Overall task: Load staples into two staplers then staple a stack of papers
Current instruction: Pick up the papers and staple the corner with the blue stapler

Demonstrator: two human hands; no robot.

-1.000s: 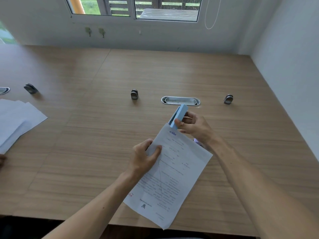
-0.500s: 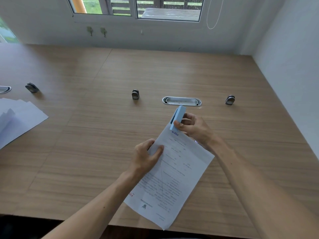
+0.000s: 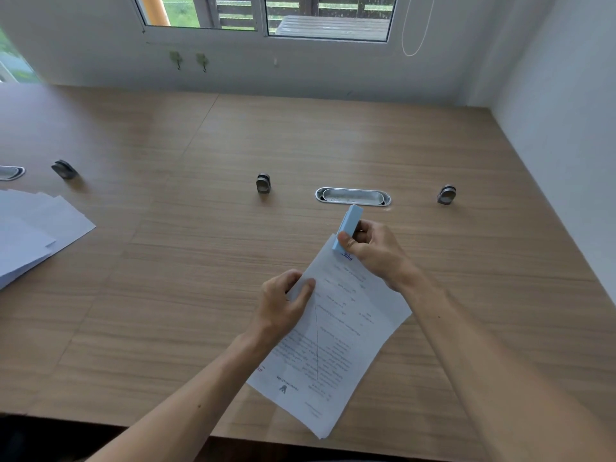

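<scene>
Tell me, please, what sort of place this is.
Probably an office or meeting room: a wooden table with a metal cable port set into it, a loose pile of paper at its left, and the right hand gripping a blue stapler on printed sheets the left hand holds.

Both bare forearms reach in from the bottom of the frame, the left from the lower left and the right from the lower right corner, and converge near the centre. The left hand (image 3: 285, 306) pinches the left edge of a stack of white printed papers (image 3: 336, 341), thumb on top. Just above and to its right, the right hand (image 3: 375, 253) curls its fingers (image 3: 361, 235) round a small light-blue plastic stapler (image 3: 350, 221), with the thumb pressing on its side at the sheets' upper corner.
</scene>
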